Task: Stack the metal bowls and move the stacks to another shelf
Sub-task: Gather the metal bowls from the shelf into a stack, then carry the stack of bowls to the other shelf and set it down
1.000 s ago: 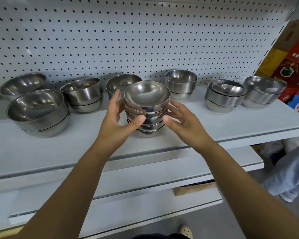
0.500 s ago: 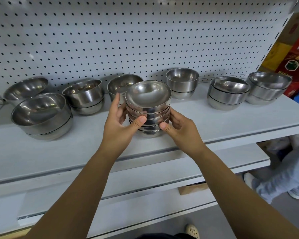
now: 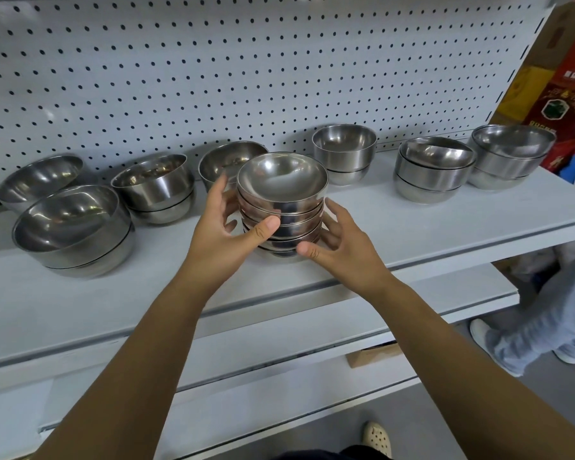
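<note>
A stack of several small metal bowls (image 3: 282, 184) stands near the middle of the top white shelf (image 3: 412, 224). My left hand (image 3: 219, 234) wraps its left side, thumb pressed on the front of the stack. My right hand (image 3: 341, 245) curls round the lower right side, thumb at the base. The stack's bottom rests on or just above the shelf; I cannot tell which.
Other bowl stacks line the shelf: a large one (image 3: 73, 230) at front left, stacks at left back (image 3: 153, 187), behind centre (image 3: 344, 151) and right (image 3: 434, 167), (image 3: 512, 154). Pegboard (image 3: 246, 61) backs the shelf. Lower shelves (image 3: 379, 313) jut out below. A person's legs (image 3: 538, 327) stand at right.
Both hands stay round the stack. My right hand has slid lower toward its base. The view has shifted slightly left.
</note>
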`<action>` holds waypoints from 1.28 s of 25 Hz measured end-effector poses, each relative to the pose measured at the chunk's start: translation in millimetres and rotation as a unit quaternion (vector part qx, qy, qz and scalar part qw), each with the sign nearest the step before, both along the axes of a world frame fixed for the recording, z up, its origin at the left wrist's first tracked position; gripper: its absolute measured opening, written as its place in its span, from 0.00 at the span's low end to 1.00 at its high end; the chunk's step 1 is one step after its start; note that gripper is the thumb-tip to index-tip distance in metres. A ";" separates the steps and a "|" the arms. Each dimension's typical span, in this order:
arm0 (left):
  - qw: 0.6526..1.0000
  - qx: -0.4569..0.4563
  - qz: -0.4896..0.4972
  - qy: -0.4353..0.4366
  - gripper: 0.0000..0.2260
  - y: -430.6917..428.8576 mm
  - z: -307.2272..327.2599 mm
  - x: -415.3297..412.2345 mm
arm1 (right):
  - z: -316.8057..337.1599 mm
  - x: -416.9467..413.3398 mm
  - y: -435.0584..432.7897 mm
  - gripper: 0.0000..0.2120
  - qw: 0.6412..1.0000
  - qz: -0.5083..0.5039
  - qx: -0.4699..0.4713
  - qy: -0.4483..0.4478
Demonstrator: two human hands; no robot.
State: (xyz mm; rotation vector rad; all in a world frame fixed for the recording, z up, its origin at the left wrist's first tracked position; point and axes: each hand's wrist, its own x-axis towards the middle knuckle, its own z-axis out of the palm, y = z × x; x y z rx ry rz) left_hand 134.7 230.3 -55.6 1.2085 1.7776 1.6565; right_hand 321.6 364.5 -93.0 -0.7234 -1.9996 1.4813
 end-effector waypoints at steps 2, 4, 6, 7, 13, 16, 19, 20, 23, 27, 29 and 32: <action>0.999 -0.019 -0.021 0.021 0.50 -0.7 10.3 -8.9 | 0.5 -5.6 2.6 0.53 0.999 0.023 0.032 -0.034; 0.998 -0.028 -0.028 0.049 0.44 0.0 15.8 -13.7 | -0.7 -12.3 1.2 0.52 0.997 0.017 0.060 -0.052; 0.998 -0.017 -0.022 0.056 0.43 0.9 15.3 -13.5 | -2.7 -16.3 -1.6 0.50 0.997 -0.006 0.068 -0.042; 0.998 -0.010 -0.018 0.052 0.43 1.1 13.9 -12.6 | -3.8 -16.8 -2.6 0.48 0.997 -0.015 0.066 -0.036; 0.999 0.010 -0.024 0.029 0.42 5.9 17.4 -7.7 | -0.8 -10.2 -6.1 0.44 0.998 -0.037 0.043 -0.007; 0.998 0.023 -0.037 0.040 0.41 14.2 25.8 5.2 | 3.2 4.4 -5.0 0.41 0.997 -0.058 0.035 0.030; 0.997 0.040 -0.059 0.033 0.40 26.0 34.8 31.0 | 12.6 32.8 -1.2 0.38 0.995 -0.077 0.038 0.055; 0.996 0.042 -0.067 0.031 0.41 30.9 36.9 42.4 | 14.4 45.6 0.9 0.38 0.994 -0.083 0.036 0.061; 0.994 0.042 -0.095 0.028 0.43 50.1 39.5 88.2 | 17.0 97.6 8.0 0.38 0.992 -0.105 0.032 0.067; 0.986 0.039 -0.160 0.025 0.40 81.5 37.9 172.6 | 16.5 194.6 17.9 0.43 0.985 -0.155 0.038 0.058; 0.979 0.036 -0.200 0.017 0.38 98.6 36.2 223.3 | 15.8 251.9 22.3 0.45 0.980 -0.187 0.045 0.055; 0.965 0.038 -0.259 0.003 0.35 124.3 31.9 308.3 | 14.3 343.7 24.7 0.45 0.968 -0.240 0.057 0.040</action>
